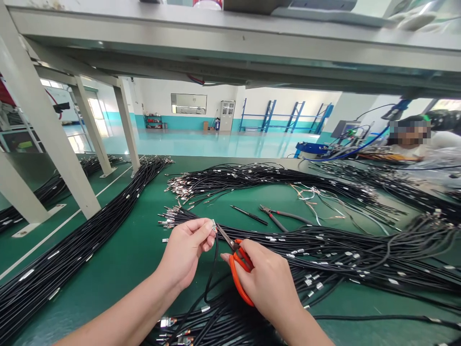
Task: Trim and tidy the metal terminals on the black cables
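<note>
My left hand (192,242) pinches the end of a black cable (211,274) between thumb and fingers, near a small metallic or white piece at its tip. The cable hangs from my fingers toward a pile of black cables (230,317) below. My right hand (268,271) grips orange-handled scissors (238,276), whose blades point at the cable end and lie close to my left fingertips. Whether the blades touch the cable I cannot tell. Just beyond my hands, another bundle of black cables (288,244) with white tags stretches to the right.
On the green table (151,250) lie a black pen-like tool (248,215) and pliers (284,216). Further cable bundles lie at the left (90,245) and the back (252,175). Pale metal legs (68,129) carry a shelf (230,36) overhead. A person (410,137) is at the far right.
</note>
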A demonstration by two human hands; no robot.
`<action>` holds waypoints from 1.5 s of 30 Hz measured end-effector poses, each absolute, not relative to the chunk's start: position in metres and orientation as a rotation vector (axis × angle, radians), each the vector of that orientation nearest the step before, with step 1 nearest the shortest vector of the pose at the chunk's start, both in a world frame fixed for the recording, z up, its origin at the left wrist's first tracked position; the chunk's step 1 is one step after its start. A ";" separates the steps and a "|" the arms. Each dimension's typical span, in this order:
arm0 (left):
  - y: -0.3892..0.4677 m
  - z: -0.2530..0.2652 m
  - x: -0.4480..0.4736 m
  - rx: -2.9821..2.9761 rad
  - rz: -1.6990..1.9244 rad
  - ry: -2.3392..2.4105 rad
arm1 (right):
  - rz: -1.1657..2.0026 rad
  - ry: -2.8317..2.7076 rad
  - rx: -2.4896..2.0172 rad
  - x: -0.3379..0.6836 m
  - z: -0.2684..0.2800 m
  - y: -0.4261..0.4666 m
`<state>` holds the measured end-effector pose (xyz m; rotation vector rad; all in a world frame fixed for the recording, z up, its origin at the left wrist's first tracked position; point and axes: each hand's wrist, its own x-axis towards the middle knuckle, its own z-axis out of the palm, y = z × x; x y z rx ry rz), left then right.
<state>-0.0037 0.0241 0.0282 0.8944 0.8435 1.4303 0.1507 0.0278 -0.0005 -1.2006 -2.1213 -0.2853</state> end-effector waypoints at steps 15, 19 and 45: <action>0.030 0.026 -0.010 0.871 1.360 0.805 | -0.338 -2.133 -1.192 0.153 0.000 0.027; 0.028 0.027 -0.009 0.862 1.345 0.806 | -0.346 -2.140 -1.190 0.152 0.002 0.026; 0.022 0.027 -0.005 0.764 1.268 0.755 | -0.505 -2.151 -1.127 0.152 -0.001 0.025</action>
